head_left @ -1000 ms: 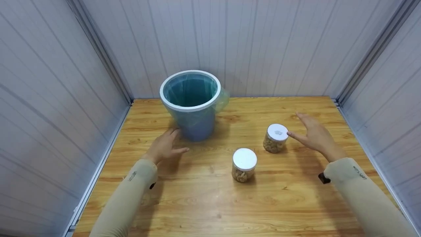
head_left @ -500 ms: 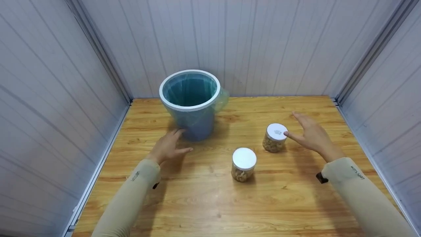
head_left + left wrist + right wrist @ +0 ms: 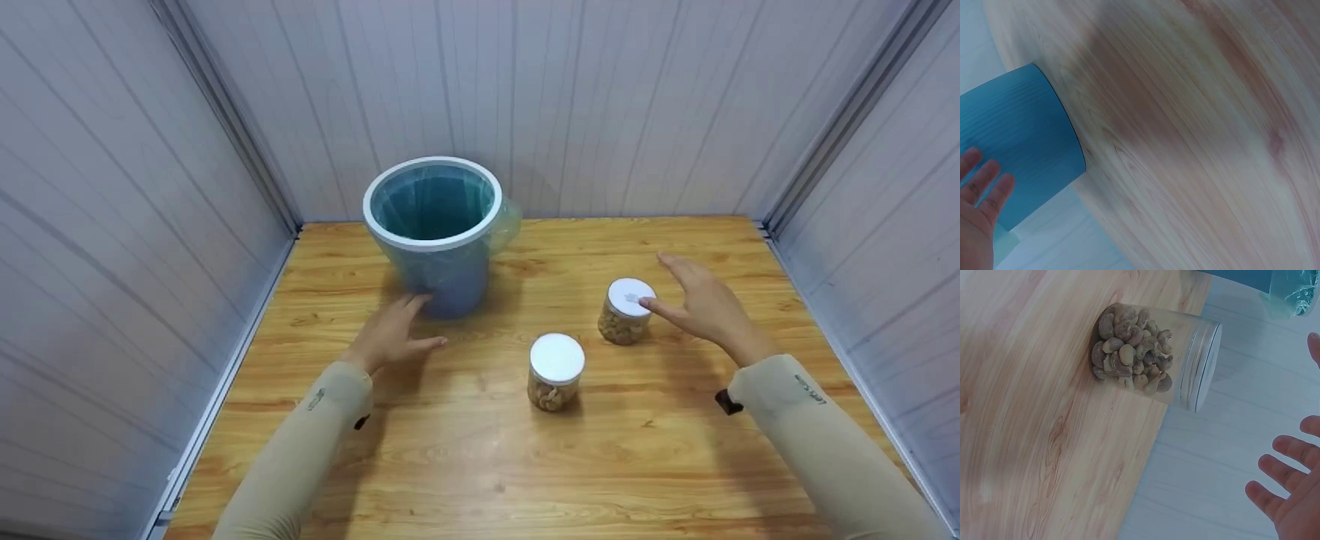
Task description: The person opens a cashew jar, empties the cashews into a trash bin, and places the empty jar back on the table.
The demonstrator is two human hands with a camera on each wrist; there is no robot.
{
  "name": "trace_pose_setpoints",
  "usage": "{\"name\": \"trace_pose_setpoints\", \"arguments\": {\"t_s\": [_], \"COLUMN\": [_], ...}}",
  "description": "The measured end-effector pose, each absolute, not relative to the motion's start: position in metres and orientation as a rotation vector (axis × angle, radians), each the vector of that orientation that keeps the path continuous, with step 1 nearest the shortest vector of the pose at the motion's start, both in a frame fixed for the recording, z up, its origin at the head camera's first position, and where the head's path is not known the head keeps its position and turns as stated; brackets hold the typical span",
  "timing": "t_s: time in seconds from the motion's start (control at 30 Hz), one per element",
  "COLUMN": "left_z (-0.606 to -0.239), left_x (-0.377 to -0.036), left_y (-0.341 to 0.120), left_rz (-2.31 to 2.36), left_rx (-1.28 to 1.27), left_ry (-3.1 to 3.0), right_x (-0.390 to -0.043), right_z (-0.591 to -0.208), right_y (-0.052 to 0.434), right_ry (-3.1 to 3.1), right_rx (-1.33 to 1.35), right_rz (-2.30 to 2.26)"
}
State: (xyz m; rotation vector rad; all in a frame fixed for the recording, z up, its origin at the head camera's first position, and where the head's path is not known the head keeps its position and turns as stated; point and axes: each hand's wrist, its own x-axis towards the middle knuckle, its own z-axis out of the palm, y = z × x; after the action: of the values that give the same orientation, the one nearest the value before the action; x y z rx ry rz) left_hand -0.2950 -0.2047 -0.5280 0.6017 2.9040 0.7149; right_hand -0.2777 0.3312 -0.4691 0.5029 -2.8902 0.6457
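Two clear jars of cashews with white lids stand on the wooden table: a far jar at right and a near jar in the middle. My right hand is open, fingers spread, its thumb tip at the far jar's lid edge; whether it touches I cannot tell. The right wrist view shows that jar and my spread fingers beside it. My left hand is open, fingertips close to the base of the blue bin. The left wrist view shows my fingers by the bin wall.
The bin has a white rim and a green bag liner, and stands at the back left of the table. Grey panel walls close the table in on the left, back and right. Bare wood lies along the front of the table.
Both hands have edged forward: the left toward the bin's base, the right leftward until its thumb reaches the far jar's lid. Neither jar nor the bin has moved.
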Motion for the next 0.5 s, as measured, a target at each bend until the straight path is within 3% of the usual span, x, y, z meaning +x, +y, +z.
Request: {"name": "trace_pose_setpoints", "arguments": {"t_s": [0.5], "left_z": [-0.535], "left_x": [-0.293], "left_y": [-0.194], "left_rz": [0.746], "left_rx": [0.608], "left_ry": [2.861], "right_x": [-0.274], "right_z": [-0.474], "right_y": [0.322], "right_ry": [-2.854], "right_rx": [0.538], "right_rz": [0.707]}}
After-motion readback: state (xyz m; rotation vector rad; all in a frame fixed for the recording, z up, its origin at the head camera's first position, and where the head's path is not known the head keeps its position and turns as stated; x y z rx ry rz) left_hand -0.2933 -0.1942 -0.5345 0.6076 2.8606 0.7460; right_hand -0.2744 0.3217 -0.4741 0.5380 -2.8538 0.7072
